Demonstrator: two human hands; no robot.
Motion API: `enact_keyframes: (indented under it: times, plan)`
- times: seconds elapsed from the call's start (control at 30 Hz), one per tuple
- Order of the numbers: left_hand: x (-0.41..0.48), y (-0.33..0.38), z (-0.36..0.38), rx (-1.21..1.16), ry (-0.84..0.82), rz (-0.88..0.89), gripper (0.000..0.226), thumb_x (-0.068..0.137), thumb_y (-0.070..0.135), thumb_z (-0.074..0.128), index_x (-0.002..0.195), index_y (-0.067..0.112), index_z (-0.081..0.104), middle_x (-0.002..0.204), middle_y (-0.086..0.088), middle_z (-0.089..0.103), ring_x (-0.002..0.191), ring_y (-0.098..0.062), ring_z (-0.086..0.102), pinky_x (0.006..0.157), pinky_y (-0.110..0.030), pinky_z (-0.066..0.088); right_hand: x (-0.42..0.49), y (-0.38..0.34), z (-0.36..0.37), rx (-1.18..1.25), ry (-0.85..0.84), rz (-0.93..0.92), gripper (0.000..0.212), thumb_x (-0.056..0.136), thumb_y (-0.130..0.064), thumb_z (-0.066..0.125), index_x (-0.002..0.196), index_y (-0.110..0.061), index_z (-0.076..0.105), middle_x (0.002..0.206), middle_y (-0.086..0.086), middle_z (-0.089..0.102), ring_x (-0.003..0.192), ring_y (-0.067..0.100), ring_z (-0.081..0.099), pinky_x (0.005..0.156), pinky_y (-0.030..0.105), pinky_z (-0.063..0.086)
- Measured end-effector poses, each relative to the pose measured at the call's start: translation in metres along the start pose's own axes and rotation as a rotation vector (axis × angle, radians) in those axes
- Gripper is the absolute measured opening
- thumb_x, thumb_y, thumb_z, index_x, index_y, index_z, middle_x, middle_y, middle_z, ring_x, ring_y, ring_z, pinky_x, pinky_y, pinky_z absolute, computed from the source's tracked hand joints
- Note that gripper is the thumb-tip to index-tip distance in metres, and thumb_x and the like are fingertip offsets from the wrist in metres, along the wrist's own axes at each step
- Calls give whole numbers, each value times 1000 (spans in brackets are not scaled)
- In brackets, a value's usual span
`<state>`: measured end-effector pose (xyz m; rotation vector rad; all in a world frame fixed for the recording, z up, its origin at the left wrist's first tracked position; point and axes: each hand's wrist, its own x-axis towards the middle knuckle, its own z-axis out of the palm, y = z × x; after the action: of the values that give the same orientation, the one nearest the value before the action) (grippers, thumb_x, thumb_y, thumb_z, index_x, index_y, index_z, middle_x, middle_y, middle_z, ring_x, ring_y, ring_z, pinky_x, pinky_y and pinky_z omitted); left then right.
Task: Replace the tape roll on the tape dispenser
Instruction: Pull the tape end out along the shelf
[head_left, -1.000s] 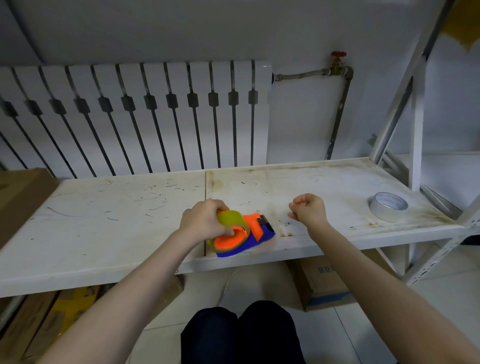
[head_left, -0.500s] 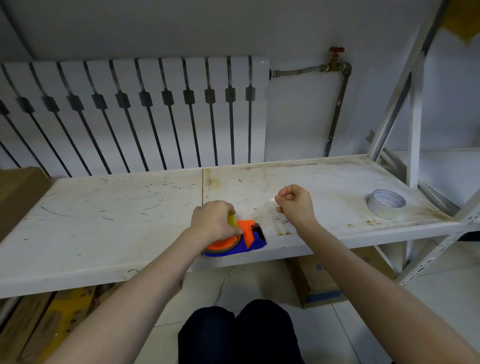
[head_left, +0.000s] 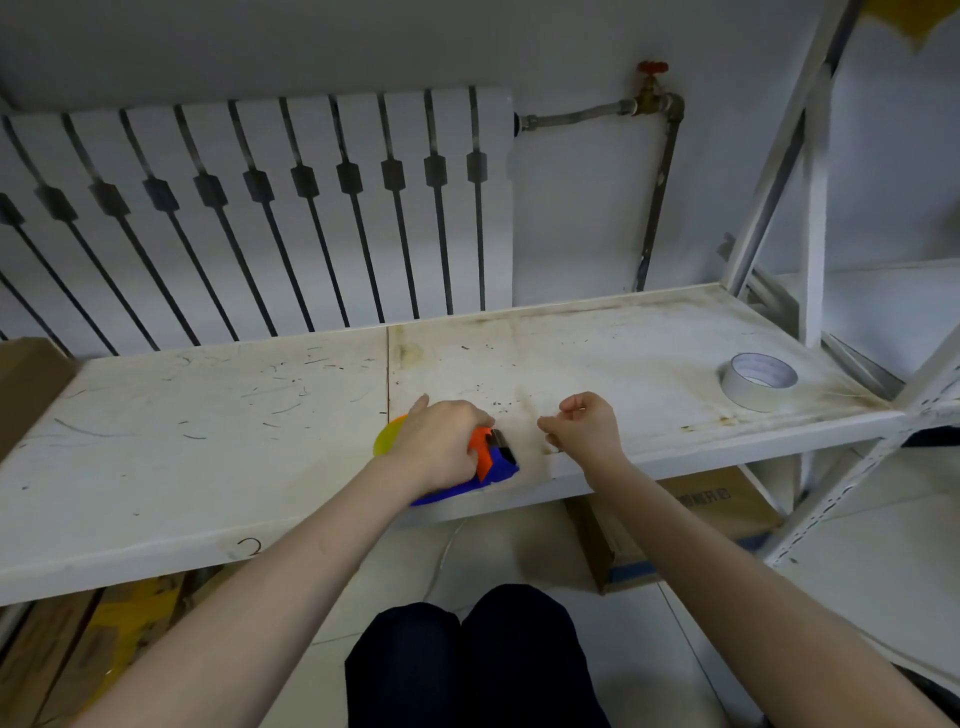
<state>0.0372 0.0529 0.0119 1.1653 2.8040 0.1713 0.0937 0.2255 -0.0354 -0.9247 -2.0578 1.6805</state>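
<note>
An orange and blue tape dispenser (head_left: 493, 462) lies at the front edge of the white shelf (head_left: 208, 441). My left hand (head_left: 441, 441) presses down on top of it and hides most of its body. A yellowish tape roll (head_left: 387, 436) shows at the hand's left side, mounted on the dispenser. My right hand (head_left: 584, 423) hovers just right of the dispenser's black cutter end, fingers pinched together; a thin strip of clear tape seems to run from the cutter to those fingers, but it is hard to make out. A white tape roll (head_left: 758, 379) lies flat at the shelf's right end.
A white radiator (head_left: 260, 208) and a pipe with a red valve (head_left: 652, 70) stand behind the shelf. The rack's white uprights (head_left: 813, 208) rise at the right. Cardboard boxes (head_left: 701, 514) sit on the floor below. My knees (head_left: 467, 670) are under the front edge.
My left hand has shifted over the dispenser and pressed it flat on the shelf. My right hand has moved left, closer to the cutter end, still pinched.
</note>
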Motion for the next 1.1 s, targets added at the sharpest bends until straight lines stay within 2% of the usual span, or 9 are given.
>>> enact_keyframes:
  times: [0.27,0.47,0.6,0.73,0.93,1.1]
  plan:
    - [3,-5,9,106,-1,105,33,86,31,49,115,28,66,141,11,51,127,-14,48,116,-42,19,6,15,7,-63,-28,51,26,78,-6,69,94,-11,49,72,2,56,63,13,58,77,33,54]
    - [3,-4,12,176,18,101,31,83,37,54,111,32,67,118,9,66,110,-18,59,113,-40,23,9,17,7,-91,-63,49,26,79,-7,70,97,-7,51,69,0,55,59,10,57,76,36,55]
    - [5,-5,13,184,58,100,28,81,37,56,104,32,70,109,9,70,101,-18,61,101,-34,33,9,16,5,-77,-102,53,25,79,-5,70,93,-8,50,70,2,55,58,12,57,69,32,55]
    - [5,-6,13,166,79,76,25,81,35,55,99,32,72,100,7,73,94,-21,61,94,-30,37,11,17,4,-69,-127,61,25,77,0,69,92,-6,50,69,3,52,57,13,57,79,42,57]
    - [9,-5,14,160,50,53,27,81,38,55,102,32,70,100,6,72,97,-21,61,92,-33,40,15,16,6,-34,-133,110,28,75,3,70,93,-4,51,71,4,51,57,15,57,81,43,58]
    - [11,-6,12,189,4,72,30,83,35,53,109,32,67,105,4,70,102,-22,60,93,-35,41,21,14,10,-22,-123,141,27,76,2,70,96,-4,52,75,5,52,57,15,58,72,34,57]
